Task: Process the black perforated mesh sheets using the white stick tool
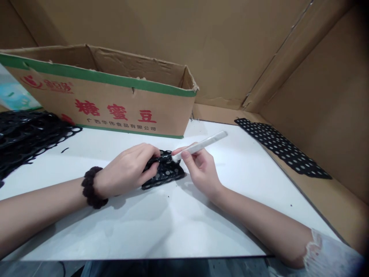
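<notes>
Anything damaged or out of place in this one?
Yes, slightly: the box looks worn, its top right corner frayed. A stray black scrap lies on the white table, well left of the held dotted black piece.

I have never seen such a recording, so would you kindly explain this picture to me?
There is no machine here: this is a person's own view, from a head-worn camera looking forward and down. The bare left hand holds a small black piece with pale dots on the white tabletop; the bare right hand holds a slim white pen-like tool, its tip at that piece. Behind stands an open brown cardboard box with a green rim. Black ring-edged material lies far left, a dotted black strip at right.
</notes>
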### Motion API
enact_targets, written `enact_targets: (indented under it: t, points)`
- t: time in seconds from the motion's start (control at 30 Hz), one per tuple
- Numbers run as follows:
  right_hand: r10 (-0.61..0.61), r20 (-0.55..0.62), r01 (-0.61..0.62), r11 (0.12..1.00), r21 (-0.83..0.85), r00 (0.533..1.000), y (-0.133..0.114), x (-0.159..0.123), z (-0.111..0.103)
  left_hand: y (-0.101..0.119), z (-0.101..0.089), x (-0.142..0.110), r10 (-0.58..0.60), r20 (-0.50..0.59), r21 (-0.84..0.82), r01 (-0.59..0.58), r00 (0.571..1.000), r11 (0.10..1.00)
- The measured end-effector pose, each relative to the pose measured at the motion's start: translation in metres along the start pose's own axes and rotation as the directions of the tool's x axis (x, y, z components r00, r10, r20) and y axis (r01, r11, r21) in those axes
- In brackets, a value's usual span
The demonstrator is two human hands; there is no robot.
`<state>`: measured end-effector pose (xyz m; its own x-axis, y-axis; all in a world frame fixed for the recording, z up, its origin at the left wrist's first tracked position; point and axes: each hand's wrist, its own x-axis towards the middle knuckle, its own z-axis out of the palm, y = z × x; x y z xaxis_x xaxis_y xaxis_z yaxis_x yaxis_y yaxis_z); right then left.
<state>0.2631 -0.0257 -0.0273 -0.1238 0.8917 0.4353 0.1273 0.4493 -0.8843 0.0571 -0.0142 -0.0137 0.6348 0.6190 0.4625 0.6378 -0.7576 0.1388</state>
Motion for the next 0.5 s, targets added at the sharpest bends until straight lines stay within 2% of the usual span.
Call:
enact_targets:
  t: [0.1,0.2,0.27,0.5]
  points:
    - [0.0,-0.004,0.0,1.0,0.026,1.0,0.0003,-0.0013,0.0018,0.0028,-0.0021,0.0008,-0.078,0.063,-0.037,0.081,0.995,0.996]
    - [-0.006,-0.012,0.007,0.999,0.045,1.0,-0.0001,-0.0027,0.0033,0.0064,-0.0038,0.0021,-0.216,0.193,-0.136,0.244,0.957,0.96]
    - [-0.01,-0.015,0.011,0.998,0.059,1.0,-0.0009,-0.0037,0.0039,0.0078,-0.004,0.0026,-0.251,0.243,-0.183,0.298,0.937,0.937]
    - [-0.013,-0.05,0.018,0.995,0.099,0.999,-0.0023,-0.0049,0.0044,0.0069,-0.001,0.0026,-0.236,0.198,-0.317,0.29,0.951,0.903]
